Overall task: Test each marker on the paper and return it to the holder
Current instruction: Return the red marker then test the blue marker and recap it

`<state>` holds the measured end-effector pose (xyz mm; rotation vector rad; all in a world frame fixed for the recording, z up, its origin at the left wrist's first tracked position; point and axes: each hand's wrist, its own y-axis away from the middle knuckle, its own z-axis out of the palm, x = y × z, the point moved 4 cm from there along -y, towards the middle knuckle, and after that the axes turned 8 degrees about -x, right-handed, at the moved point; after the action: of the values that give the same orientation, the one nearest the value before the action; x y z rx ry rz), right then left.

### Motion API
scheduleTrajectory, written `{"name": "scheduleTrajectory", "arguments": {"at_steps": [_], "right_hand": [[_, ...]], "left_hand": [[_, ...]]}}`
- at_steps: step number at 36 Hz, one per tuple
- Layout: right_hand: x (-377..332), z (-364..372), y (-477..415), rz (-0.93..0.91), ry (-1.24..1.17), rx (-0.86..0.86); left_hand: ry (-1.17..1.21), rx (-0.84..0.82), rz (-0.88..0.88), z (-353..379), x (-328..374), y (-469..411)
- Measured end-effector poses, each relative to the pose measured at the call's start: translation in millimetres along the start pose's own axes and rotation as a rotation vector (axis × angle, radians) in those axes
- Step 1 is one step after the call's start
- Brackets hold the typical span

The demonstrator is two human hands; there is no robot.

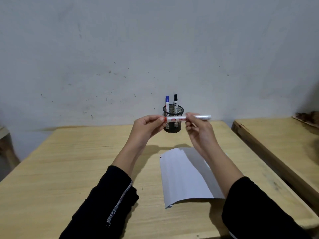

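I hold a red marker (pixel 176 119) level in front of me, above the table. My left hand (pixel 146 128) pinches its red end and my right hand (pixel 198 128) grips its barrel further right, the white far end sticking out past my fingers. Right behind it stands a black mesh holder (pixel 173 110) against the wall, with a blue-capped marker (pixel 167 102) and a black-capped marker (pixel 175 102) upright inside. A white sheet of paper (pixel 183 176) lies on the table below my right forearm, with a small red mark (pixel 160 156) near its far left corner.
The light wooden table (pixel 69 161) runs up to a grey, speckled wall. A second wooden table (pixel 276 135) stands close on the right, with a narrow gap between them. Something dark sits at the far left edge (pixel 5 144).
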<state>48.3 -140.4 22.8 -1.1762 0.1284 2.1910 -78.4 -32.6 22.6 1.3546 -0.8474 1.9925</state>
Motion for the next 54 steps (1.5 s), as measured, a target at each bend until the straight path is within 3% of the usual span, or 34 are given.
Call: {"name": "scheduleTrajectory", "arguments": {"at_steps": [3, 7, 10, 15, 20, 25, 30, 34, 45, 54], "right_hand": [[-18.0, -9.0, -1.7, -0.009, 0.121, 0.003], [-32.6, -8.5, -0.6, 0.041, 0.581, -0.182], [-39.1, -3.0, -3.6, 0.040, 0.914, -0.252], [-35.8, 6.6, -14.8, 0.052, 1.152, -0.325], [-26.5, 9.5, -33.5, 0.089, 1.236, -0.339], [-32.5, 0.1, -64.0, 0.019, 1.196, -0.218], [-40.8, -4.6, -103.7, -0.141, 1.138, -0.009], [-26.8, -7.7, -133.6, -0.162, 1.146, 0.024], [21.4, -19.4, -173.5, 0.061, 1.360, -0.144], [24.6, -17.5, -183.9, 0.232, 1.533, -0.229]], "left_hand": [[0.034, 0.033, 0.040, -3.5, 9.9, -5.5], [0.071, 0.071, 0.102, -0.2, 23.5, -15.5], [-0.021, 0.076, 0.143, 9.1, 31.8, -25.1], [-0.200, 0.081, 0.197, 24.0, 42.4, -41.1], [-0.435, 0.004, 0.210, 36.9, 45.3, -62.2], [-0.762, -0.036, 0.213, 31.7, 42.6, -83.9], [-1.138, -0.021, -0.024, -4.0, -2.8, -110.9], [-1.033, -0.038, -0.148, -17.6, -44.0, -126.4], [-0.539, 0.039, 0.013, -15.5, -85.7, -145.4], [-0.568, 0.047, 0.040, -21.7, -88.5, -146.8]]}}
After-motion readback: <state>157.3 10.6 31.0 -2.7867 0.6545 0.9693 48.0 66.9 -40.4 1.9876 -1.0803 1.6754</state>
